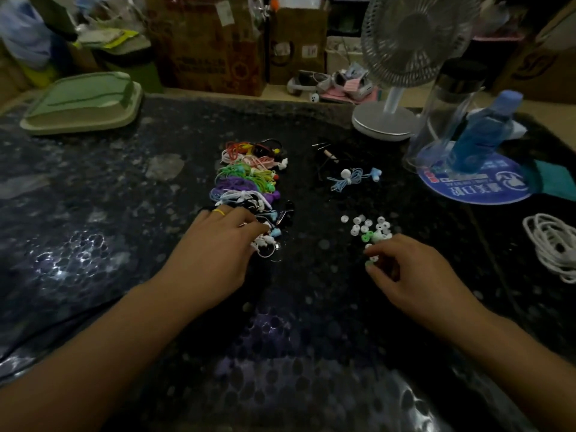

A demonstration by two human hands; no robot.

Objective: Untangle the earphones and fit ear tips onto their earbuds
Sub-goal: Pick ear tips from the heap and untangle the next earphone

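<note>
Earphones (249, 179): a row of coiled bundles, orange, pink, green, purple, white and black, laid mid-table on the dark cloth (93, 244). Your left hand (218, 251) sits at the near end of the row, fingers curled down onto a white and light-blue pair (268, 240) (whether you actually grip the cord is hidden under the fingers, cannot tell). A gold ring (219, 212) shows on that hand.

Ear tips (369, 227): a loose scatter of white ones with a few green, to the right of the row, well apart from it. Your right hand (414, 269) is at the scatter's near edge, thumb and forefinger pinching a green tip (371, 262); the other fingers are curled.

One light-blue bundle (349, 179) lies alone further back, between the row and the blue mat (477, 188). On the mat stand a clear bottle (448, 110) and a blue bottle (483, 132). A white fan (405, 57) is behind them, a white cord (554, 247) at the right edge, and a green tray (84, 102) far left (upside down, it looks like).
</note>
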